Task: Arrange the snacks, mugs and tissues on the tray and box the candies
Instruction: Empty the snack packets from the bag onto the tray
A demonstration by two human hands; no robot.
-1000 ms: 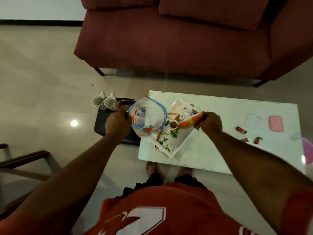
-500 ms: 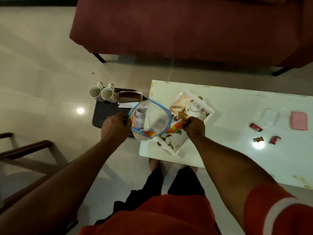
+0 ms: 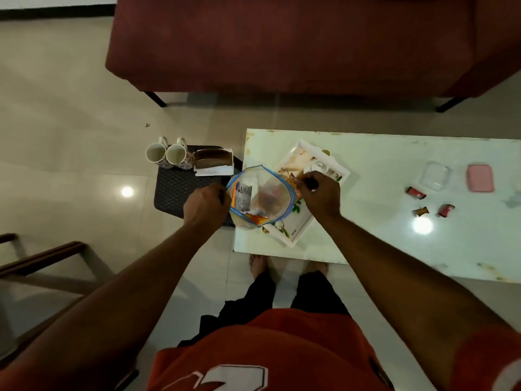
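Observation:
A clear zip bag [image 3: 260, 197] with a blue rim hangs open over the left end of the white table [image 3: 380, 244]. My left hand [image 3: 205, 206] grips its left rim. My right hand [image 3: 318, 194] pinches the right rim together with an orange snack packet [image 3: 293, 183]; more packets lie inside the bag. Under the bag sits the white floral tray [image 3: 298, 230]. Two mugs [image 3: 167, 155] and a tissue holder [image 3: 214, 162] stand on a dark stool [image 3: 180, 190] to the left. Three wrapped candies [image 3: 428, 204] lie at the right beside a clear box [image 3: 435, 179] and its pink lid [image 3: 480, 177].
A maroon sofa [image 3: 296, 43] stands behind the table. A wooden chair arm [image 3: 42, 258] is at the lower left. My bare feet [image 3: 258, 266] stand on the tiled floor at the table's near edge.
My right hand moved left with the orange packet to the bag's right rim. The view tilted further down.

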